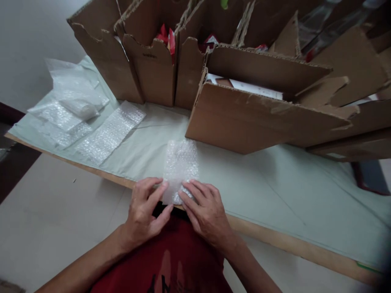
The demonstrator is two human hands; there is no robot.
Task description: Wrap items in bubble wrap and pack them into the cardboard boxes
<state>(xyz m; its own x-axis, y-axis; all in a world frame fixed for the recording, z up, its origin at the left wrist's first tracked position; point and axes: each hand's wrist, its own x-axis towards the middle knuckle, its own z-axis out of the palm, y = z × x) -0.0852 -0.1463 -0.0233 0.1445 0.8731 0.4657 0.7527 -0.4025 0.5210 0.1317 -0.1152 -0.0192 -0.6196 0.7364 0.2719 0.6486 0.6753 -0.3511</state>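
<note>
A small sheet of bubble wrap (181,160) lies flat on the cloth-covered table, close to its front edge. My left hand (147,209) is at the sheet's lower left corner, fingers apart, with the fingertips touching its left side. On its lower right part rests my right hand (205,205), the fingers stretched out and pressing on the plastic. Whether anything lies under the sheet cannot be made out.
Further left lie a longer strip of bubble wrap (111,130) and a loose pile of clear wrap pieces (71,101). Cardboard boxes (244,122) line the back, some holding red packets (167,38). A dark flat object (372,177) lies at the far right.
</note>
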